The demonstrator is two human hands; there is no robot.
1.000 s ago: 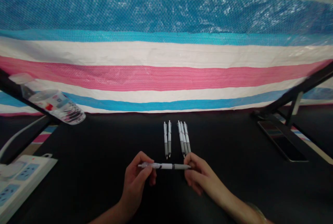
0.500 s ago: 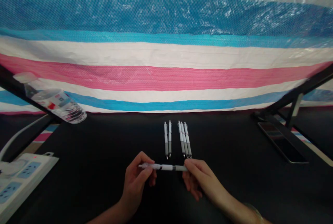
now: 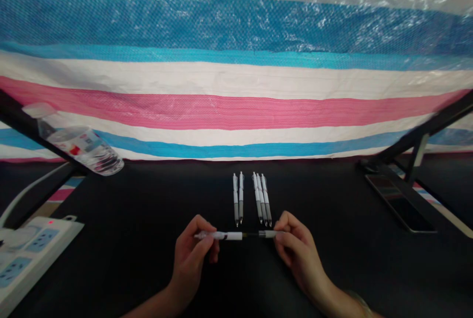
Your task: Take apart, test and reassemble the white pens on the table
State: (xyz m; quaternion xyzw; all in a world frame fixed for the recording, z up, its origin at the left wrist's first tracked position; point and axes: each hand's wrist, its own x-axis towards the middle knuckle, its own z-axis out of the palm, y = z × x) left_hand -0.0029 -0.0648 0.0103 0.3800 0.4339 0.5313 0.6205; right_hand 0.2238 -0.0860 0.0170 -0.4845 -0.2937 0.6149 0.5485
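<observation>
Held item: one pen, its two parts apart, level in line left to right, nearer than the loose pens. Left hand pinches the white plastic pen barrel near its clear clip end between thumb and index finger; the other fingers curl beneath. Right hand pinches the grey pen grip at its tip end, thumb against index finger, remaining fingers bent inward. A thin dark refill spans the gap between barrel and grip.

Beyond the hands, on the black tabletop: two white-and-grey pens at left, three matching pens at right, tips toward the near side. Far left: clear plastic bottle with a printed label. Near left: white power strip with blue socket panels, red light on. Right: black smartphone. Far side: striped plastic sheet.
</observation>
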